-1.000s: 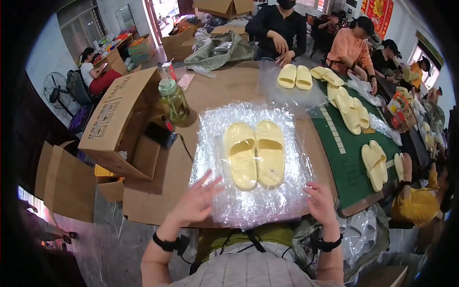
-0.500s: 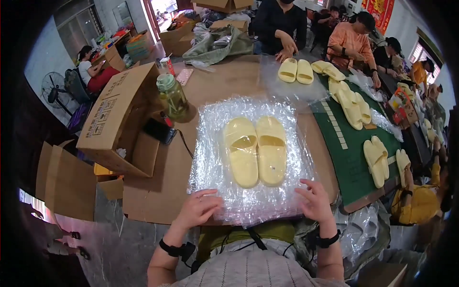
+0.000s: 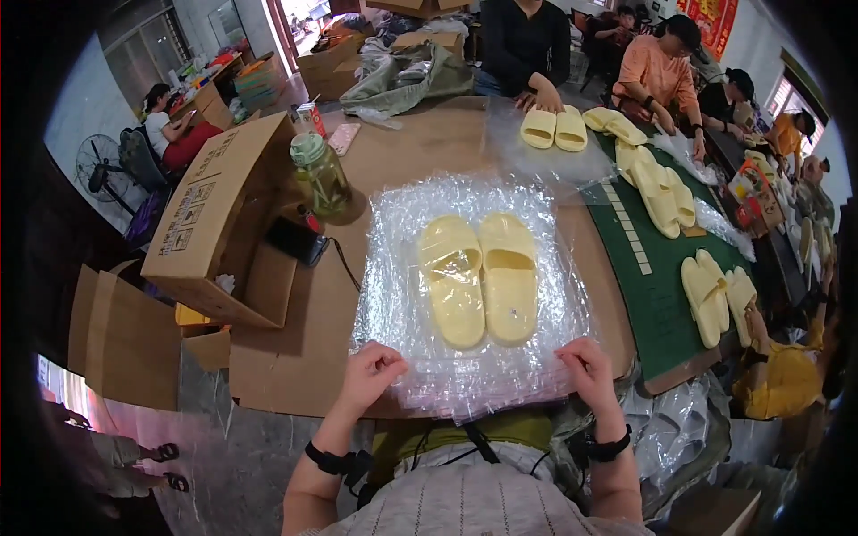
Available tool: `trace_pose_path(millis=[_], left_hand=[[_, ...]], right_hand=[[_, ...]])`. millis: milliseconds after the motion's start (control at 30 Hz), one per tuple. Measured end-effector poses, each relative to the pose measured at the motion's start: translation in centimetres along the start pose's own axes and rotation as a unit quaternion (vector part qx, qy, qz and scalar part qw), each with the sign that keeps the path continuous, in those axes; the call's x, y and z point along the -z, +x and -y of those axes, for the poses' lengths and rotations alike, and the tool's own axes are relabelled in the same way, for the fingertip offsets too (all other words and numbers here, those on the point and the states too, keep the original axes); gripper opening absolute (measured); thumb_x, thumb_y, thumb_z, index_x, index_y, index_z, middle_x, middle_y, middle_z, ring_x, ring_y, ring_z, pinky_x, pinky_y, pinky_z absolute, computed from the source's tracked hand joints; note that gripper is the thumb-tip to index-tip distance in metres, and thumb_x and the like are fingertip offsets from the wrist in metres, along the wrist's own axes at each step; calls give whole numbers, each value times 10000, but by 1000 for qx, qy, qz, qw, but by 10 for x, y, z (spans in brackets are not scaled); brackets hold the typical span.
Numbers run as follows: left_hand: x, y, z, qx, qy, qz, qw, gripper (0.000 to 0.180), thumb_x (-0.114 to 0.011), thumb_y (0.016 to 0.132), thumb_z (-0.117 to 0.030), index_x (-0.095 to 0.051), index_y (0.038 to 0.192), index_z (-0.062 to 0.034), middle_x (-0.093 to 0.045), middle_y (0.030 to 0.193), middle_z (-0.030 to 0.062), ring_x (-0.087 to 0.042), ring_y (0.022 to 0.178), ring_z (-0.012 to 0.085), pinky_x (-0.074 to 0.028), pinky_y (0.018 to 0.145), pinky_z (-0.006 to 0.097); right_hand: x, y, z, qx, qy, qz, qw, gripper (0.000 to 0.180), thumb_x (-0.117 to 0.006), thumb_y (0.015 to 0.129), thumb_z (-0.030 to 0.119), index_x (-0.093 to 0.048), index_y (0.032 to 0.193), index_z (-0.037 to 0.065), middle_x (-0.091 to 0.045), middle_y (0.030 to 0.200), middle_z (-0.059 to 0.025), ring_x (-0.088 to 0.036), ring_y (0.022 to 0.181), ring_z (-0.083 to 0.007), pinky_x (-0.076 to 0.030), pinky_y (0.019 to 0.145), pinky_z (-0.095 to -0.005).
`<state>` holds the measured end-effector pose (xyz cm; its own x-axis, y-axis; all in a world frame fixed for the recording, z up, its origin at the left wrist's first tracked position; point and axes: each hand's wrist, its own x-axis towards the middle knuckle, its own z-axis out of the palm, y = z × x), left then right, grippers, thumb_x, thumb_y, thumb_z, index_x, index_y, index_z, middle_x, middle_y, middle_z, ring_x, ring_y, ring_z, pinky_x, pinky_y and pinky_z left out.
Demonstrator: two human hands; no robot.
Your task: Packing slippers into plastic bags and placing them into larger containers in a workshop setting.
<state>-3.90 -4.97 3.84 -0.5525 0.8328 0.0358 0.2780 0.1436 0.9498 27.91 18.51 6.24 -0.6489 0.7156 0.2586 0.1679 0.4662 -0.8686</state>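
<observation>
Two yellow slippers (image 3: 497, 299) are laid amid clear plastic (image 3: 465, 384) on the worktop (image 3: 299, 366). Left hand (image 3: 369, 375) and right hand (image 3: 590, 371), spread a second ago, are now closed, side edges near the wearer apparently pinched; plastic seems secured both sides.

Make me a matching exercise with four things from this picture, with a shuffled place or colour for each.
Things:
1. Drink bottle
2. Left hand
3. Central slippers
4. Right hand

Places or colours:
A. Pale yellow
B. Beside the open carton
C. At the right side of the clear plastic
D. At the left side of the clear plastic

Pairs: 1-B; 2-D; 3-A; 4-C
</observation>
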Motion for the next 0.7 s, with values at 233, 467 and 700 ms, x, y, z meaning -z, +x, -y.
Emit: trace_pose_path(millis=[233,467,700], left_hand=[[-12,5,15,111,-48,-24,992,190,-790,830,-143,-668,928,-35,-569,745,-1,-533,673,101,-441,594,273],[-26,6,-22,-291,399,-89,865,333,-767,813,-192,-667,1128,-152,-661,1171,32,-559,1124,294,-443,974,457],[-48,11,-3,-229,473,127,841,563,-611,932,-364,-480,1469,-255,-295,1628,53,-182,1508,390,-122,1189,641]], right_hand=[[-17,10,-22,-156,-34,-41,986,285,-701,870,109,-647,1144,54,-651,687,-24,-616,612,-148,-482,601,-310],[-33,8,-10,-107,-231,-80,964,437,-724,826,174,-577,1230,101,-662,688,-54,-640,635,-291,-504,623,-438],[-43,9,47,66,-285,-137,946,473,-737,809,128,-586,1257,101,-642,1078,-104,-632,955,-321,-528,766,-431]])
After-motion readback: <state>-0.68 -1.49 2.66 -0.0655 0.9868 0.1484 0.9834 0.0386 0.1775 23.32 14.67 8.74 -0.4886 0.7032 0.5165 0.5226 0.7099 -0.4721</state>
